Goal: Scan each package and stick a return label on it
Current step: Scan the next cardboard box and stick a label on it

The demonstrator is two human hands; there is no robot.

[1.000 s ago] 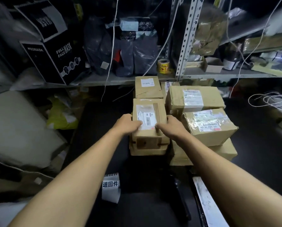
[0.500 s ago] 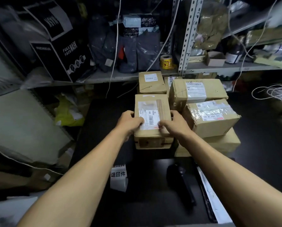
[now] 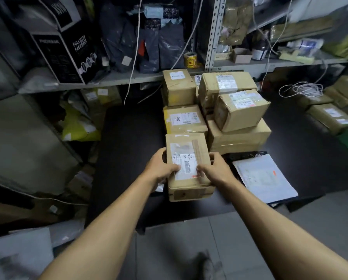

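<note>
Gripping pkg, both hands; underside hidden.

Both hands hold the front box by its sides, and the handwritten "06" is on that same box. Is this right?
Not quite. In the head view, both hands, left and right, do hold the front box by its sides, but the "06" is on the box behind it.

Two bare forearms reach forward from the near edge and converge toward the middle. The left hand curls round the left side of a cardboard package, thumb on top and fingers wrapped under its edge. The right hand mirrors it on the right side, thumb pressed on the top face, fingers bent round the edge.
</note>
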